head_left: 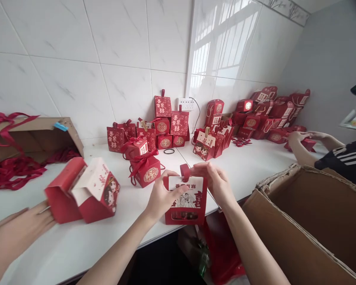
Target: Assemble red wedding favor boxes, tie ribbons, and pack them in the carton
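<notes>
Both forearms (pixel 120 247) stretched forward; the left hand (pixel 161 196) extended its thumb (pixel 180 191) inward, while the right hand (pixel 217 184) curled its fingers (pixel 199 167) leftward.

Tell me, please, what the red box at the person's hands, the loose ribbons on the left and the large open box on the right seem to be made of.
Red box: probably printed card; flat panels, crisp edges.
Loose ribbons: likely satin-like fabric; limp folds, slight sheen.
Large open box: apparently cardboard; matt brown, rough edges.

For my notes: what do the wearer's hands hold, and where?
A red box: left hand grips its upper left side; right hand at its top right corner.
</notes>
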Motion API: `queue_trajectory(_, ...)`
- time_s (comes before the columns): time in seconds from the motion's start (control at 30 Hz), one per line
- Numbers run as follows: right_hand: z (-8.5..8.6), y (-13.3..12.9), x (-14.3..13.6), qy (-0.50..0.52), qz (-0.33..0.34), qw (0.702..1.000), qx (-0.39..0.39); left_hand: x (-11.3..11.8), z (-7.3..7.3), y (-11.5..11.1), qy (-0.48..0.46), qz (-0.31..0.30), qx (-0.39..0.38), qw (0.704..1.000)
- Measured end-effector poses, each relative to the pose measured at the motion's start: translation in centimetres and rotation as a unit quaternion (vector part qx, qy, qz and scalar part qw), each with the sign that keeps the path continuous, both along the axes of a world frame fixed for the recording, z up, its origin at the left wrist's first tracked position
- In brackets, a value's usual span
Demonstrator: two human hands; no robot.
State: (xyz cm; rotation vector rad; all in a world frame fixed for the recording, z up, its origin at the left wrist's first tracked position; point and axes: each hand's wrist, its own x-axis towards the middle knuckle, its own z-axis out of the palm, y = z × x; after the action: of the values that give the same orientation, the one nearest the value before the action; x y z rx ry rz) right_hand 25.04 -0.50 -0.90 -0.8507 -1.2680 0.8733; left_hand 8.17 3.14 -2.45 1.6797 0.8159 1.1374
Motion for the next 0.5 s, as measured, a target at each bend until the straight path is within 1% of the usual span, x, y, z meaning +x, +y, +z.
queue_trajectory(0.07,-0.1,-0.8,-0.1,-0.058,-0.028,0.998,0.007,0.3,-0.2,-0.4,0.004,0.042,0.018,0.999)
queue_trajectory(0.13,-0.2,-1.3,-0.5,-0.141,-0.066,0.987,0.033,0.6,-0.5,-0.6,0.007,0.051,0.030,0.998)
queue_trajectory(0.17,-0.2,-1.5,-0.8,-0.166,-0.086,0.981,0.045,0.6,-0.6,-0.6,0.009,0.049,0.036,0.998)
queue_trajectory(0.27,-0.3,-1.6,-1.3,-0.176,-0.117,0.976,0.059,0.6,-0.6,-0.7,0.008,0.054,0.071,0.996)
queue_trajectory(0.4,-0.5,-1.5,-1.2,-0.168,-0.101,0.979,0.048,0.4,0.1,-0.7,0.004,0.092,0.173,0.981)
queue_trajectory(0.43,-0.5,-1.4,-1.1,-0.167,-0.097,0.980,0.047,0.4,0.3,-0.7,0.008,0.090,0.190,0.978)
queue_trajectory(0.5,-0.5,-1.3,-1.1,-0.170,-0.097,0.980,0.048,0.4,0.7,-0.5,0.022,0.079,0.198,0.977)
